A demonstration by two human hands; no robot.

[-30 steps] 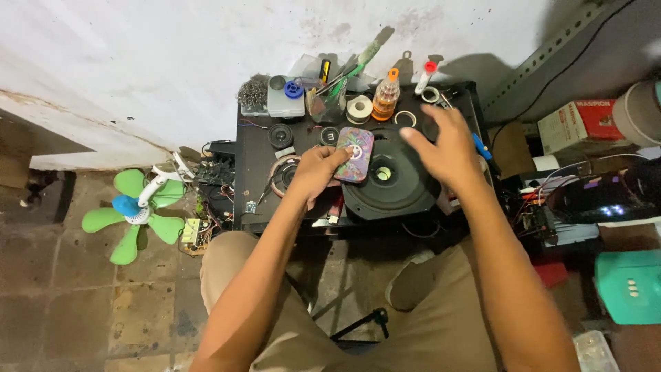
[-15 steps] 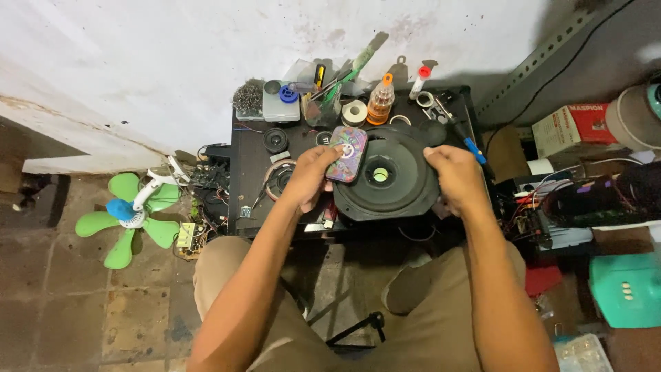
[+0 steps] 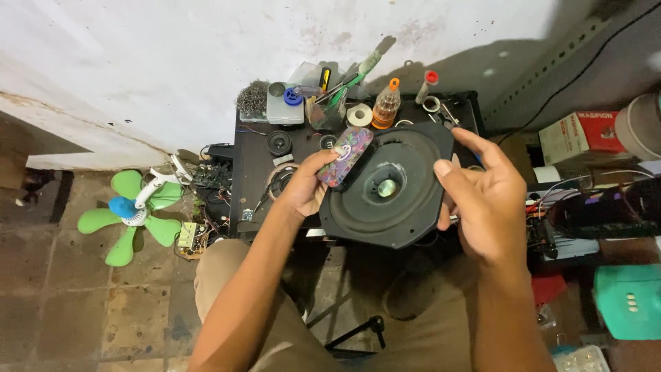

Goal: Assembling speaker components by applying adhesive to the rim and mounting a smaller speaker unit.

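A large black loudspeaker (image 3: 413, 155) with a shiny centre cap lies face up on a small black table (image 3: 251, 158). My left hand (image 3: 303, 193) grips a flat purple patterned phone-like slab (image 3: 345, 156) and rests it tilted on the speaker's left rim. My right hand (image 3: 482, 200) hovers at the speaker's right edge, lifted toward the camera. Its fingers are apart and loosely curled, with nothing in them. My knees in khaki trousers are below the table.
Along the table's back stand an orange-capped bottle (image 3: 385, 107), a tape roll (image 3: 359, 114), a tool cup and small speakers. A green fan blade (image 3: 131, 210) and a circuit board (image 3: 187, 234) lie on the floor at left. A red box (image 3: 578, 134) and a teal container (image 3: 630, 300) sit right.
My right hand has come off the speaker's rim and risen toward the camera. The left hand keeps the patterned slab on the speaker's left side. The view has moved closer.
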